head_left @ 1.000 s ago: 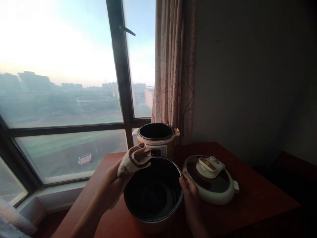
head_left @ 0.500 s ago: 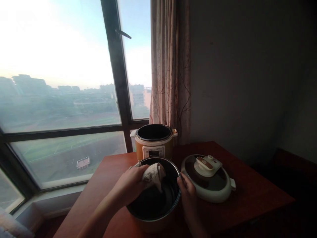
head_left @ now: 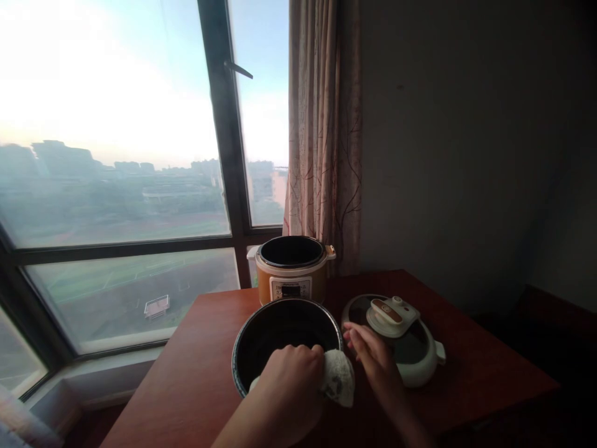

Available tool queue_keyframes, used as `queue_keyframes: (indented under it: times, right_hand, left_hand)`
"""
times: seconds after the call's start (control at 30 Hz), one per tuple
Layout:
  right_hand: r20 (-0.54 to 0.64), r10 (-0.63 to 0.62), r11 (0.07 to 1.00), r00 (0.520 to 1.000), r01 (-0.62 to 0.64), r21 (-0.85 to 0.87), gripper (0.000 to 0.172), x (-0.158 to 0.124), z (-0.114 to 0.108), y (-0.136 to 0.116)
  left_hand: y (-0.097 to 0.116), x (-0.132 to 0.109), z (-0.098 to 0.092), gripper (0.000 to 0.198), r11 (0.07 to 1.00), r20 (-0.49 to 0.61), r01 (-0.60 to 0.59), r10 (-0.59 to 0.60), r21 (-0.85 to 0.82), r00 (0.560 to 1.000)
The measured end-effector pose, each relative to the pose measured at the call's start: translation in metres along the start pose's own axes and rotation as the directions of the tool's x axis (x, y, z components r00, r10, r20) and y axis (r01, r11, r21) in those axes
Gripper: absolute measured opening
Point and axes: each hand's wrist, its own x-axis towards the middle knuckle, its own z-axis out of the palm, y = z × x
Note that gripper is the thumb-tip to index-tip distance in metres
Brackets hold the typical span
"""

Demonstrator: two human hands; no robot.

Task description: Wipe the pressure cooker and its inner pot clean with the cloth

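A tall window [head_left: 116, 199] filled the ten o'clock side, looking out over a hazy sports field and distant buildings. A dark wall [head_left: 448, 149] stood toward two o'clock. The red-brown table [head_left: 196, 354] spread beneath everything handled, and a branch-patterned curtain [head_left: 321, 155] hung at twelve o'clock, beyond its far edge. Next in size was the cooker body [head_left: 291, 272], uncovered, its control panel facing the person. The dark inner pot [head_left: 280, 326] was at six o'clock from it, nearer the person, hiding the body's base. The pale lid [head_left: 410, 341] lay on the table at three o'clock from the pot, handle up. The left hand [head_left: 296, 376] crossed the pot's near side, its grip closed around a pale cloth [head_left: 339, 376], which bulged over the rim at four o'clock. The right hand [head_left: 373, 354] was at three o'clock, its grip partly spread, fingers loosely bent, with nothing visible in it; whether its fingertips touched the rim, one could not tell.
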Motion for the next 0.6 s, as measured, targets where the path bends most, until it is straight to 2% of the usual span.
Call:
queue_keyframes:
  times: [0.07, 0.1, 0.17, 0.23, 0.33, 0.43, 0.5, 0.6]
  right_hand:
    - [0.033, -0.147, 0.989, 0.989, 0.147, -0.012, 0.044, -0.013, -0.005, -0.010]
    - [0.097, -0.227, 0.972, 0.969, 0.231, -0.030, 0.042, -0.021, -0.006, -0.014]
    - [0.275, -0.355, 0.916, 0.894, 0.392, -0.090, 0.050, -0.033, -0.007, -0.019]
    - [0.397, -0.418, 0.849, 0.817, 0.507, -0.150, 0.064, -0.038, -0.007, -0.020]
    - [0.468, -0.455, 0.776, 0.757, 0.595, -0.209, 0.061, -0.035, -0.009, -0.018]
    - [0.487, -0.449, 0.768, 0.749, 0.602, -0.217, 0.057, -0.024, -0.009, -0.019]
    - [0.470, -0.422, 0.799, 0.775, 0.563, -0.210, 0.053, -0.016, -0.008, -0.024]
    - [0.430, -0.366, 0.843, 0.825, 0.490, -0.223, 0.041, -0.003, -0.006, -0.035]
  left_hand:
    - [0.000, -0.002, 0.004, 0.029, 0.999, 0.003, 0.021, -0.021, -0.031, 1.000]
    - [0.000, -0.003, 0.007, 0.034, 0.998, 0.007, 0.032, -0.032, -0.049, 0.999]
    - [-0.001, -0.007, 0.014, 0.049, 0.995, 0.023, 0.048, -0.047, -0.085, 0.999]
    - [-0.003, -0.012, 0.023, 0.060, 0.992, 0.029, 0.068, -0.065, -0.108, 0.997]
    - [-0.015, -0.022, 0.041, 0.061, 0.989, -0.023, 0.064, -0.067, -0.134, 0.997]
    - [-0.036, -0.032, 0.059, 0.066, 0.986, -0.122, 0.013, -0.033, -0.168, 0.992]
    - [-0.051, -0.039, 0.065, 0.070, 0.979, -0.185, -0.005, -0.033, -0.202, 0.982]
    - [-0.066, -0.046, 0.064, 0.065, 0.959, -0.266, 0.006, -0.085, -0.283, 0.960]
